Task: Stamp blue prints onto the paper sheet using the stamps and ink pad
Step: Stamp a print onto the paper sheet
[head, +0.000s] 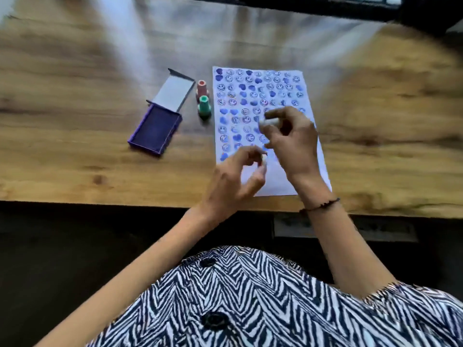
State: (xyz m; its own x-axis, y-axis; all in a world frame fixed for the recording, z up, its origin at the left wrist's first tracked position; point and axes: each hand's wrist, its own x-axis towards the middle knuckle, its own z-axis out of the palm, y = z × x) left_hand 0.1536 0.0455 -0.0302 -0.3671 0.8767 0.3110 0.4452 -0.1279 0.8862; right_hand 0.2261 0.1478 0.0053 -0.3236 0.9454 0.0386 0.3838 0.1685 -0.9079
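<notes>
The paper sheet (269,131) lies on the tabletop (75,146) with blue prints covering most of it; only the near strip looks bare, so the job seems nearly done. The right hand (290,136) pinches a white stamp (269,122) above the sheet. The left hand (238,176) is curled around something small and pale, too blurred to name. 2 more stamps, pink (201,87) and green (204,106), stand between the sheet and the open ink pad (155,130).

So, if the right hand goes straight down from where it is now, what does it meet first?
Most likely the paper sheet. The right hand holds a white stamp above the sheet's printed rows, and nothing else shows under it. The frame is blurred, so its height above the sheet is unclear.
</notes>
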